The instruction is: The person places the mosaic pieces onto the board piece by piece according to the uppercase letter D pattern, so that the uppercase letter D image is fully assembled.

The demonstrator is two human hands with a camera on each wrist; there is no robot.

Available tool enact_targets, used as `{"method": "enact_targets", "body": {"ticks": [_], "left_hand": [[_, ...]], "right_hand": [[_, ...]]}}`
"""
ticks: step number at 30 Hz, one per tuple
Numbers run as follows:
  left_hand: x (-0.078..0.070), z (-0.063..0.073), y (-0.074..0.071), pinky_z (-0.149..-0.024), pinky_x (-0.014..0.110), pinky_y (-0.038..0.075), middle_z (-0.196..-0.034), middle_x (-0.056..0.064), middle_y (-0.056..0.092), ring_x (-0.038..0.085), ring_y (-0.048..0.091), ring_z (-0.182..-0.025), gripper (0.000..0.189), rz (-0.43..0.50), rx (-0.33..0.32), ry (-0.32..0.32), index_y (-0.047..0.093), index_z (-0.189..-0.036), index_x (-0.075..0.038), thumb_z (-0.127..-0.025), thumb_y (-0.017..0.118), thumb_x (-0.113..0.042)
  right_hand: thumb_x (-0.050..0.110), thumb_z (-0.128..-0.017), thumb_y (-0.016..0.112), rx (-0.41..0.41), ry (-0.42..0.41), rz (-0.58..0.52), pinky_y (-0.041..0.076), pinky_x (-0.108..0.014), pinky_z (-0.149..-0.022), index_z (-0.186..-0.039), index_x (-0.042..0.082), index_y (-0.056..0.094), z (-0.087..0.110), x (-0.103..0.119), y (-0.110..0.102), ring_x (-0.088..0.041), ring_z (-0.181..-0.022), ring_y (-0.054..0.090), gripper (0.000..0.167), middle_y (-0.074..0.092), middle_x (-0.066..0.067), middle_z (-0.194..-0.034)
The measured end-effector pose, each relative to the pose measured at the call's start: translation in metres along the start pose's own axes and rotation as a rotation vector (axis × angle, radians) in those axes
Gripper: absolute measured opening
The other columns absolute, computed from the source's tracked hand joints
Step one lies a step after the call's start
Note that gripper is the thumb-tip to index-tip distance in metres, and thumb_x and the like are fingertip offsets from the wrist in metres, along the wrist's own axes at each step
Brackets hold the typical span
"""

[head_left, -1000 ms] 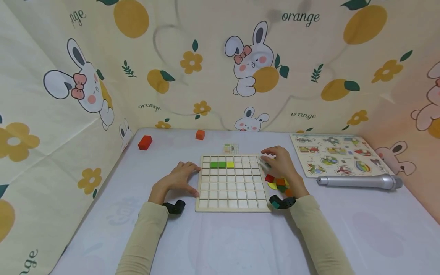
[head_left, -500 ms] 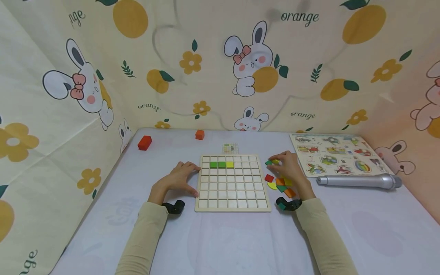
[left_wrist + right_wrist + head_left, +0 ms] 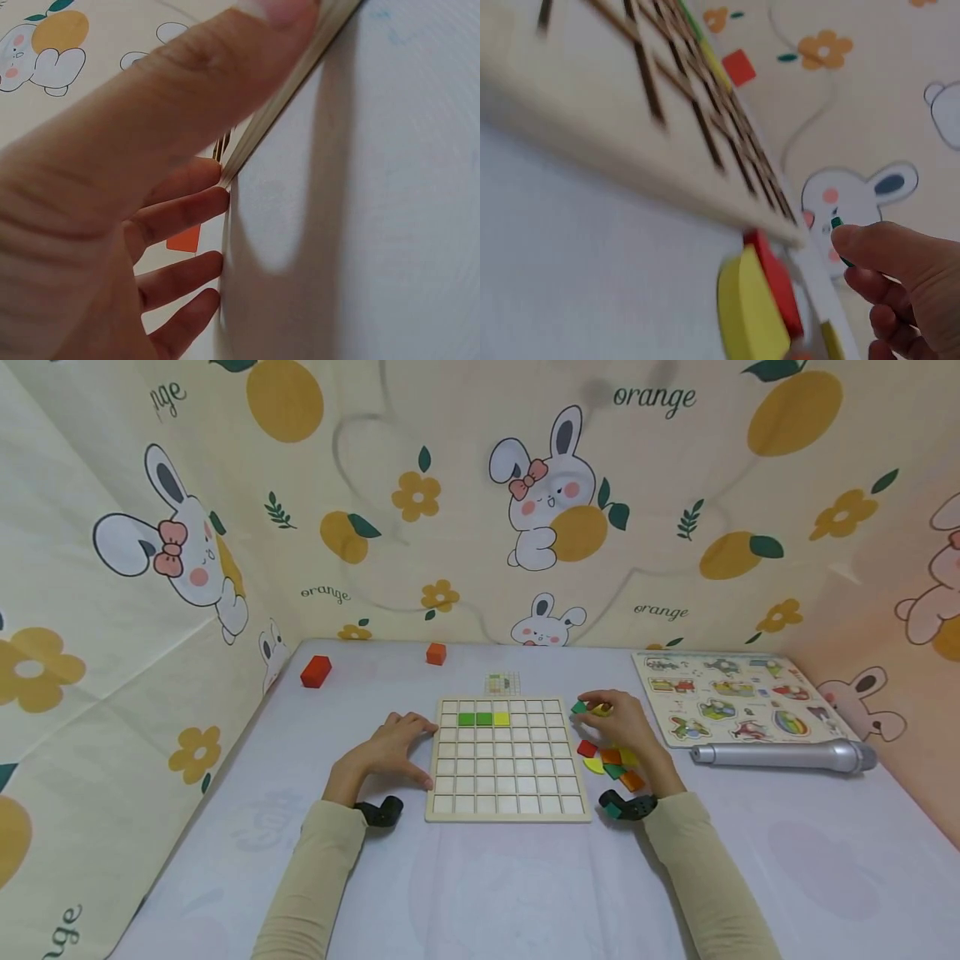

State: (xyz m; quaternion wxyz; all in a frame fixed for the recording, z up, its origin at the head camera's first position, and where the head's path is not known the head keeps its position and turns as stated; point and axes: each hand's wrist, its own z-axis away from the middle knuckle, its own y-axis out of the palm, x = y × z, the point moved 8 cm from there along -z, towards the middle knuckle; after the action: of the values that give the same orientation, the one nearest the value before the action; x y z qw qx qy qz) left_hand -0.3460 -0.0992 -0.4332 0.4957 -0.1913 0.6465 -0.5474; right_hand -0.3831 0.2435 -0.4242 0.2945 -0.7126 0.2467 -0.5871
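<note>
A pale wooden board point(image 3: 506, 785) with a grid of square cells lies on the table. Two green tiles point(image 3: 476, 719) and one yellow tile point(image 3: 502, 719) fill neighbouring cells in its second row from the far edge. My left hand point(image 3: 390, 747) rests at the board's left edge, thumb nearer me and fingers spread along the side. Between thumb and fingertip, my right hand point(image 3: 626, 722) pinches a small green tile point(image 3: 579, 707) just off the board's far right side. The right wrist view shows that tile point(image 3: 836, 223) mostly covered by the thumb.
Several loose coloured tiles, among them a red tile point(image 3: 587, 749) and a yellow curved piece point(image 3: 594, 766), lie right of the board. A small patterned card point(image 3: 502, 683) sits beyond it. Red point(image 3: 316, 672) and orange blocks point(image 3: 436, 653) stand behind; a picture puzzle point(image 3: 723, 693) and silver microphone point(image 3: 783, 757) lie right.
My right hand has moved right, away from the board's edge, then slightly back left; the green tile now shows between its fingertips. My left hand and the board have stayed put.
</note>
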Motion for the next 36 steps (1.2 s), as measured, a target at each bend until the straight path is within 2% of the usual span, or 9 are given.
{"method": "enact_targets", "body": {"ticks": [4,8,13,17,26,36], "left_hand": [[0.001,0.000,0.001,-0.099,0.046,0.034,-0.134,0.006,0.045,0.027,0.035,-0.117,0.092,0.001,-0.002,-0.004,0.048,-0.133,-0.011,-0.058,0.085,-0.048],[0.001,0.000,0.001,-0.099,0.046,0.034,-0.134,0.006,0.045,0.027,0.035,-0.117,0.091,0.010,-0.002,-0.014,0.048,-0.133,-0.012,-0.058,0.085,-0.047],[0.000,0.000,0.000,-0.099,0.045,0.034,-0.134,0.006,0.045,0.027,0.035,-0.117,0.091,0.022,-0.003,-0.015,0.048,-0.133,-0.011,-0.058,0.086,-0.046],[-0.001,0.001,-0.001,-0.099,0.045,0.034,-0.134,0.006,0.045,0.027,0.035,-0.117,0.091,0.025,-0.001,-0.012,0.048,-0.132,-0.010,-0.058,0.086,-0.045],[0.001,0.001,0.001,-0.099,0.045,0.035,-0.134,0.006,0.045,0.027,0.035,-0.118,0.092,0.012,0.001,-0.022,0.047,-0.134,-0.011,-0.058,0.085,-0.047],[0.002,0.000,0.001,-0.099,0.045,0.035,-0.134,0.005,0.045,0.026,0.034,-0.118,0.092,0.022,-0.006,-0.025,0.048,-0.133,-0.012,-0.057,0.086,-0.048]], "right_hand": [[0.021,-0.085,0.068,0.013,-0.016,-0.031,0.040,-0.036,-0.079,-0.115,0.011,0.065,0.000,0.016,0.005,-0.025,-0.092,0.048,0.031,0.063,-0.010,-0.101],[0.019,-0.086,0.066,0.037,-0.072,-0.050,0.041,-0.036,-0.077,-0.114,0.010,0.066,0.000,0.033,0.016,-0.024,-0.091,0.050,0.030,0.064,-0.009,-0.101],[0.015,-0.083,0.067,0.104,-0.171,-0.080,0.042,-0.035,-0.072,-0.111,0.007,0.068,0.000,0.055,0.036,-0.022,-0.084,0.051,0.029,0.065,-0.007,-0.098],[0.012,-0.081,0.069,0.168,-0.209,-0.066,0.043,-0.032,-0.068,-0.109,0.008,0.069,0.001,0.067,0.053,-0.019,-0.078,0.052,0.029,0.065,-0.005,-0.094],[0.008,-0.082,0.068,0.243,-0.273,-0.061,0.045,-0.028,-0.063,-0.111,0.006,0.067,0.004,0.074,0.074,-0.016,-0.073,0.050,0.028,0.064,-0.004,-0.093],[0.007,-0.082,0.069,0.235,-0.304,-0.043,0.045,-0.027,-0.064,-0.109,0.005,0.068,0.004,0.074,0.075,-0.016,-0.073,0.050,0.026,0.063,-0.006,-0.093]]}}
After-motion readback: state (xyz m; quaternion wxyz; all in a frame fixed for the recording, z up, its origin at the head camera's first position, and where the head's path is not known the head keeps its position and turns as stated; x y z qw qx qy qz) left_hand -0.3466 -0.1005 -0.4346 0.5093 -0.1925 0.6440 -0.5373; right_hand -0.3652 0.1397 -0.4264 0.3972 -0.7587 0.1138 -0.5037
